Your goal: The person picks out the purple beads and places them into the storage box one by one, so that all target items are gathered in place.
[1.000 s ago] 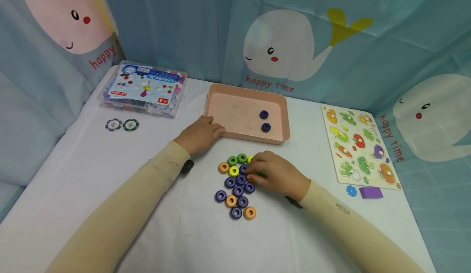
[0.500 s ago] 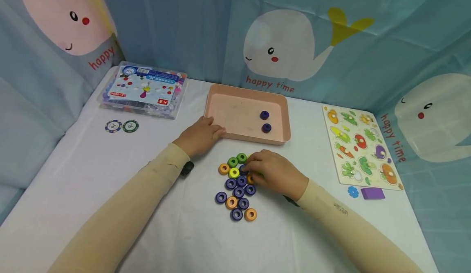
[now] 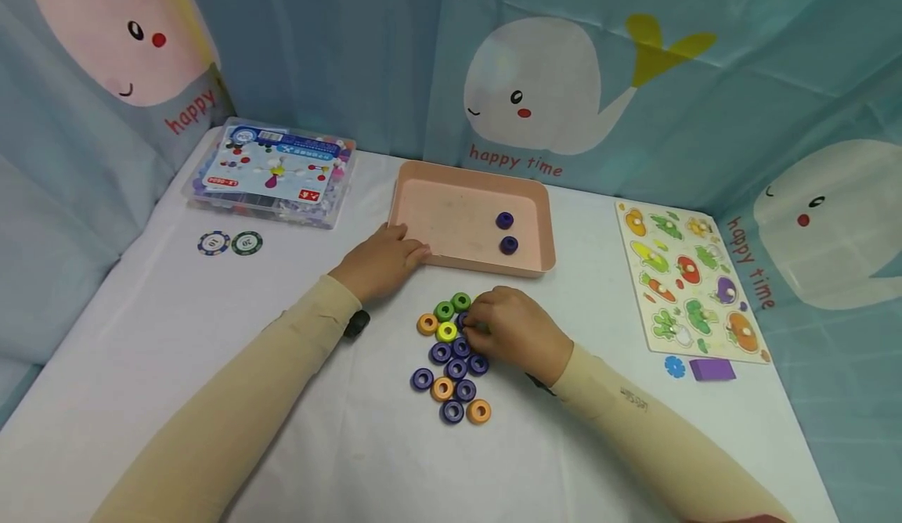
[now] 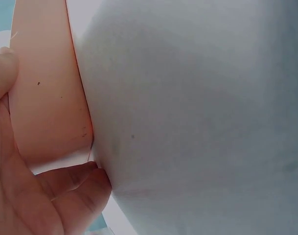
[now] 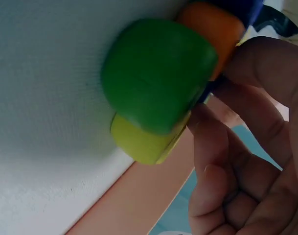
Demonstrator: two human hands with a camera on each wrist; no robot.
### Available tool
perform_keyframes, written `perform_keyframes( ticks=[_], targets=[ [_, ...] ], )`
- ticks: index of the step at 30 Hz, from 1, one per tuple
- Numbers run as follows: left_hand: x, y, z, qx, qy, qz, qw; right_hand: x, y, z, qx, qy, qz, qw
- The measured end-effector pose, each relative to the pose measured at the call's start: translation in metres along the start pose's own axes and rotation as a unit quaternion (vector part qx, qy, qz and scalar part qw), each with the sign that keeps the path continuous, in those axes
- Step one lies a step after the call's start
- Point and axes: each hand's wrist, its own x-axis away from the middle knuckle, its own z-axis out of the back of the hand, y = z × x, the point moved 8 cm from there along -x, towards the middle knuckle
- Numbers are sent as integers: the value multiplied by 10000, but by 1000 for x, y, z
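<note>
In the head view my left hand point(image 3: 380, 261) grips the near-left corner of a peach tray point(image 3: 486, 264), thumb and fingers on either side of it in the left wrist view. Two purple rings point(image 3: 509, 245) lie inside that tray. Over a cluster of small thick rings, my right hand point(image 3: 520, 331) pinches a purple ring point(image 3: 461, 321), mostly hidden by the fingertips. Around it lie green point(image 3: 461, 301), yellow point(image 3: 447, 332), orange point(image 3: 427, 324) and more purple rings point(image 3: 456, 369). The right wrist view shows a green ring point(image 5: 158, 73) and an orange ring point(image 5: 212, 29) close to the fingers.
A clear plastic case point(image 3: 271, 171) with a printed sheet stands at the back left, two poker chips point(image 3: 247, 243) before it. At the right lie a vegetable puzzle board point(image 3: 690, 280), a blue flower-shaped piece point(image 3: 674, 366) and a purple block point(image 3: 712, 369). Curtains border the table.
My right hand has shifted slightly left, its fingertips now covering more of the purple ring and the orange one beside it. My left hand stays at the tray corner.
</note>
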Motion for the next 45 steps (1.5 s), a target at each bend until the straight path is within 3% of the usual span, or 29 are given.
perform_keyframes(
  ticks=[4, 8, 13, 18, 22, 26, 29, 32, 37, 41, 45],
  targets=[
    [0, 0, 0, 50, -3, 16, 10000, 0, 0, 4, -20, 102, -64, 9999],
    [-1, 1, 0, 94, -25, 66, 9999, -2, 8, 27, -349, 310, -318, 9984],
    [-2, 2, 0, 87, -20, 86, 9999, -28, 56, 56, -443, 855, -999, 9903],
    [-4, 1, -4, 115, -43, 28, 9999, -60, 108, 37, -113, 494, -1736, 9835],
    [-5, 2, -7, 128, -75, 21, 9999, -67, 120, 18, 235, 63, -1884, 9818],
    [-4, 3, -6, 75, -30, -9, 10000, -57, 106, 28, 221, 223, -1763, 9838],
    [-2, 2, -4, 37, 6, -39, 10000, -40, 78, 36, -247, 411, -1268, 9908],
    [0, 0, -5, 32, -12, -6, 10000, -13, 41, 36, -598, 366, -620, 9956],
    [1, -1, -4, 26, 53, -44, 10000, 40, -3, 30, -395, 582, 156, 9974],
    [-1, -1, -1, -57, 96, -61, 9999, 64, -13, 17, -359, 608, 305, 9970],
    [-1, -2, -2, -52, 23, -2, 10000, 71, -13, 0, -295, 383, 197, 9986]
  ],
)
